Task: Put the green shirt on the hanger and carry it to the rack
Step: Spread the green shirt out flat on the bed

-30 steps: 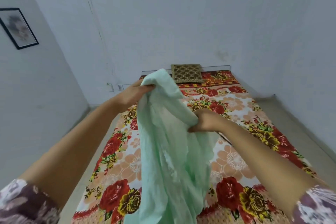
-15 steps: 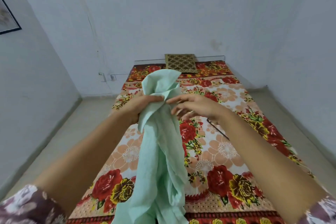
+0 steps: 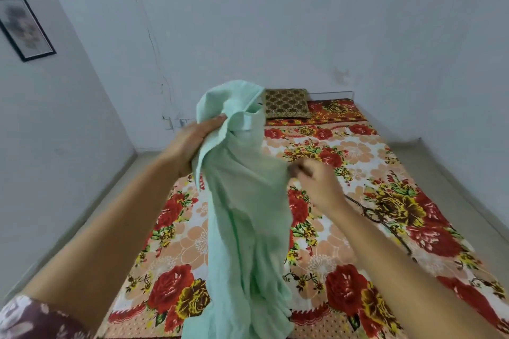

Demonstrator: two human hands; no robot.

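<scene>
A pale green shirt [image 3: 245, 215] hangs bunched in the air in front of me, over the bed. My left hand [image 3: 192, 143] grips it near its top, by the collar. My right hand [image 3: 316, 181] pinches the shirt's right edge lower down. A thin dark hanger [image 3: 377, 217] lies flat on the bed just right of my right wrist, partly hidden by my forearm. No rack is in view.
The bed [image 3: 358, 151] with a red and orange floral sheet fills the middle. A brown patterned cushion [image 3: 286, 103] lies at its head by the back wall. Bare floor runs along both sides. A framed picture [image 3: 24, 26] hangs on the left wall.
My right hand, open beside the shirt half a second ago, has dropped lower and closed on the shirt's right edge. My left hand keeps its hold near the top.
</scene>
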